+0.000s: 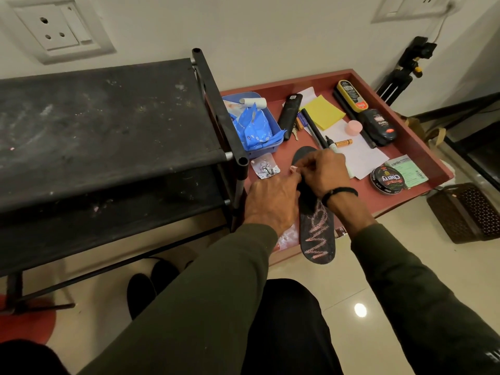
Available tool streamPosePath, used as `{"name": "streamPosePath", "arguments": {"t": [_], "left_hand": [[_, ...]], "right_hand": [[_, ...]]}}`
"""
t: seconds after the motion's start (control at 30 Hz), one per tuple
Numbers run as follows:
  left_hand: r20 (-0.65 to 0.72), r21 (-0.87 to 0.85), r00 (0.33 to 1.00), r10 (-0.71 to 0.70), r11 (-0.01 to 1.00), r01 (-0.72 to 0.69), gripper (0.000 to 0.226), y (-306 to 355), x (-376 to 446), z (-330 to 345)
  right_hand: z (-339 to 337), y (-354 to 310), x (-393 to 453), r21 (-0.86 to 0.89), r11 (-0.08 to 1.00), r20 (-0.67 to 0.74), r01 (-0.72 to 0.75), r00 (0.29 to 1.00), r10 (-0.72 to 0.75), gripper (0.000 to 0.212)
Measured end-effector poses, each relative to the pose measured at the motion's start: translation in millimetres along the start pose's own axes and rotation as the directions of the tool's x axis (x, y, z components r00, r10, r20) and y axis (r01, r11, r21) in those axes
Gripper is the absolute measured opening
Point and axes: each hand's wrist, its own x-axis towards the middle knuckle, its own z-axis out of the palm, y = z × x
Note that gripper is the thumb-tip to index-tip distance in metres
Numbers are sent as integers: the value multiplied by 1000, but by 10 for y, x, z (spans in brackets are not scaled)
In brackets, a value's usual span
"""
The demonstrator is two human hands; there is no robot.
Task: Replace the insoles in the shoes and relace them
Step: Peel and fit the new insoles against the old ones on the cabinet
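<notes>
Red tray (422, 147) crowded with shoe-care odds and ends beside a black rack (108, 117).

A dark insole (316, 234) lies across the tray's near edge; a blue basket (273, 123) sits far left, yellow sticky notes (323, 110) and white papers (362, 155) mid-tray, polish bottles (378, 125) far right, a round polish tin (387, 179) near right.

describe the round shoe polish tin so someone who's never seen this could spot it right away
Start at the red tray on the floor, right of the black shoe rack. Follow its right-hand side to the near corner, where the shoe polish tin lies flat beside a green packet. It is the tray's only round black tin, with Cherry lettered on its lid.
</notes>
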Motion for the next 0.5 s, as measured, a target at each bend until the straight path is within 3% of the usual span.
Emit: {"name": "streamPosePath", "arguments": {"t": [0.1,0.5], "left_hand": [[71,71,997,-11,997,6,23,4,17,-20],[55,43,998,-39,998,37,36,-12,33,5]], "right_hand": [[-50,-8,113,16,1000,61,-18,998,17,5],[-104,53,246,-91,995,113,27,993,-17,8]]}}
